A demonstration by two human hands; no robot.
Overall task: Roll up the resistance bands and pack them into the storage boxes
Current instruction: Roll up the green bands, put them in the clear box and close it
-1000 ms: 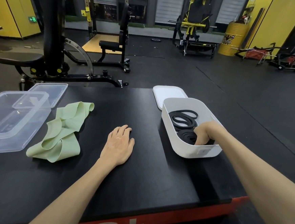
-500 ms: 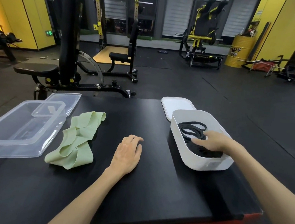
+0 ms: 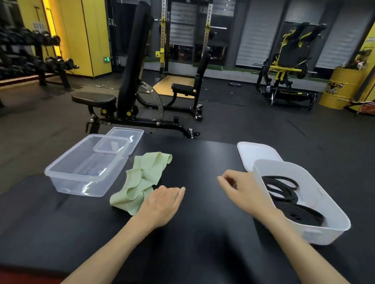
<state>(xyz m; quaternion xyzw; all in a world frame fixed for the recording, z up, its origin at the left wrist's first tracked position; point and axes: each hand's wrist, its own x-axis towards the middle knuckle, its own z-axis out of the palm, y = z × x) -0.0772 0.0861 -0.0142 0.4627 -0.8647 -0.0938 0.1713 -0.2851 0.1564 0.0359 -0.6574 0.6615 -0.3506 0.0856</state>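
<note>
Black mat bears green band pointing away.

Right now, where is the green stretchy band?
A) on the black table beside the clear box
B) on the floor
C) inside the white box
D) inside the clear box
A: the green band lies crumpled on the black table, just outside the clear box, while the white box holds only black bands.
</note>
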